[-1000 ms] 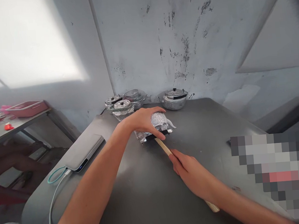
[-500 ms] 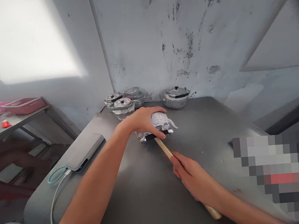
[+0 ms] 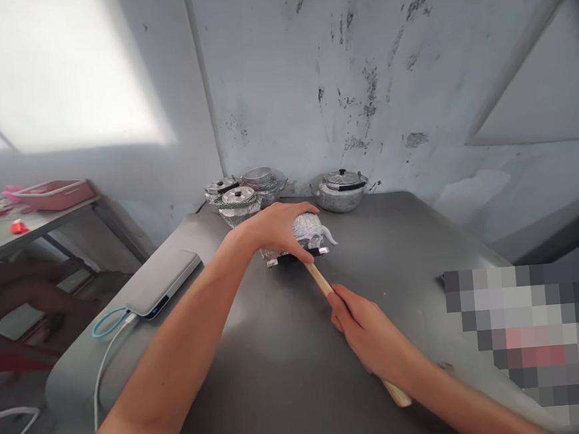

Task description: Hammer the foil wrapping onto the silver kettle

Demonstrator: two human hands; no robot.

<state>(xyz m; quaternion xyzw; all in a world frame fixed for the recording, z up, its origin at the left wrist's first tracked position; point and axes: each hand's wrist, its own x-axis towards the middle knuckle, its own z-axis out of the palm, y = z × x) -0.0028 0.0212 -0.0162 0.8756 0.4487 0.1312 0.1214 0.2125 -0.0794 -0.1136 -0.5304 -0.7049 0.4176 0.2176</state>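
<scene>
My left hand [image 3: 276, 227] is wrapped over a small silvery kettle [image 3: 307, 226], thumb at the near side and fingers over the top. The kettle's curved spout points right, and its black handle [image 3: 317, 251] lies low on the near side. My right hand [image 3: 358, 320] is closed round a pale wooden stick [image 3: 319, 279]. The stick slants from the lower right up to the kettle, and its far end is hidden beneath my left thumb and the kettle.
Several small lidded metal pots [image 3: 240, 204] stand at the back of the grey table [image 3: 281, 371], with another lidded pot [image 3: 340, 191] right of them. A power bank [image 3: 167, 280] with cables lies left. A pink basket [image 3: 57, 195] sits on a side table. A blurred patch covers the lower right.
The kettle, tilted a little differently, and both hands have shifted slightly. The stick's near end has moved up and left. My view has turned slightly; both grips are unchanged.
</scene>
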